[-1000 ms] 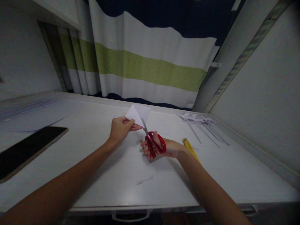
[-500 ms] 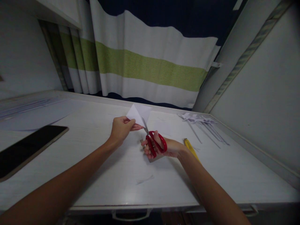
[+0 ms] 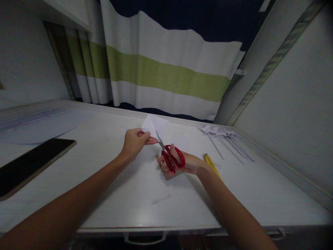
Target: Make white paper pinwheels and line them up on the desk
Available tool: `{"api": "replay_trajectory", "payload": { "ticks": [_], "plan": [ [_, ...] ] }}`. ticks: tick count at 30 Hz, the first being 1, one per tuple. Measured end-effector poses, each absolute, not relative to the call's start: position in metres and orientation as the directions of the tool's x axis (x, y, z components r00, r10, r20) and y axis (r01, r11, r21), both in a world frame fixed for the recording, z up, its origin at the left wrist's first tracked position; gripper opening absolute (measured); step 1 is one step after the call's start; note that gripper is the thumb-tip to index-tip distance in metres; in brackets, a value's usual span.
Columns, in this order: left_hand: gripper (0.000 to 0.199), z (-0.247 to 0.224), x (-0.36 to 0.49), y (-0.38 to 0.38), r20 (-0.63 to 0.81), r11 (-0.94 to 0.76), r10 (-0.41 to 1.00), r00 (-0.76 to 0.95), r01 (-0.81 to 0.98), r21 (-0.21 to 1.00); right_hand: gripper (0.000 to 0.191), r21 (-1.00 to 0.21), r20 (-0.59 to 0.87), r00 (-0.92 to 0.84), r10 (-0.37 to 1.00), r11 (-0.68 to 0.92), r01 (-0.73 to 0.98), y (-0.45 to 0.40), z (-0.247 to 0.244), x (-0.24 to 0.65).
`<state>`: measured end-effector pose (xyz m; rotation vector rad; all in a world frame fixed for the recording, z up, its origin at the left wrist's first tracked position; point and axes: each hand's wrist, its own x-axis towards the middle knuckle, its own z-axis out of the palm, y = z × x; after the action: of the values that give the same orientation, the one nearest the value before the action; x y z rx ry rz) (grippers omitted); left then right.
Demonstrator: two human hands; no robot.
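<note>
Over the white tabletop (image 3: 117, 205), my left hand (image 3: 135, 141) pinches, thumb against fingers; my right hand (image 3: 189, 162) curls through the loops of the red scissors (image 3: 168, 160). Folded white paper (image 3: 159, 125), pinched left, meets the blades (image 3: 161, 143). Judged best: paper taut, left fingers clear.

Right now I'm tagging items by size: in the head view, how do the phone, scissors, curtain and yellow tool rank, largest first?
1. Curtain
2. Phone, cut off by the frame edge
3. Scissors
4. Yellow tool, partly hidden
</note>
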<state>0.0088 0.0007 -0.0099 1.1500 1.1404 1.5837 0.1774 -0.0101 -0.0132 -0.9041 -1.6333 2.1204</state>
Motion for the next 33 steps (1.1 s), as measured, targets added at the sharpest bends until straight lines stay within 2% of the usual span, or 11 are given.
{"api": "replay_trajectory", "payload": {
  "ticks": [19, 33],
  "plan": [
    [0.008, -0.0119, 0.0066, 0.0045, 0.212, -0.239, 0.954, -0.213, -0.114, 0.964, 0.05, -0.977, -0.206, -0.722, 0.66, -0.176, 0.118, -0.008, -0.0152, 0.1754],
    [0.011, -0.0124, 0.0064, 0.0059, 0.199, -0.227, 0.957, -0.21, -0.116, 0.967, 0.044, -0.973, -0.226, -0.694, 0.684, -0.188, 0.131, -0.0073, -0.0166, 0.175]
  ]
}}
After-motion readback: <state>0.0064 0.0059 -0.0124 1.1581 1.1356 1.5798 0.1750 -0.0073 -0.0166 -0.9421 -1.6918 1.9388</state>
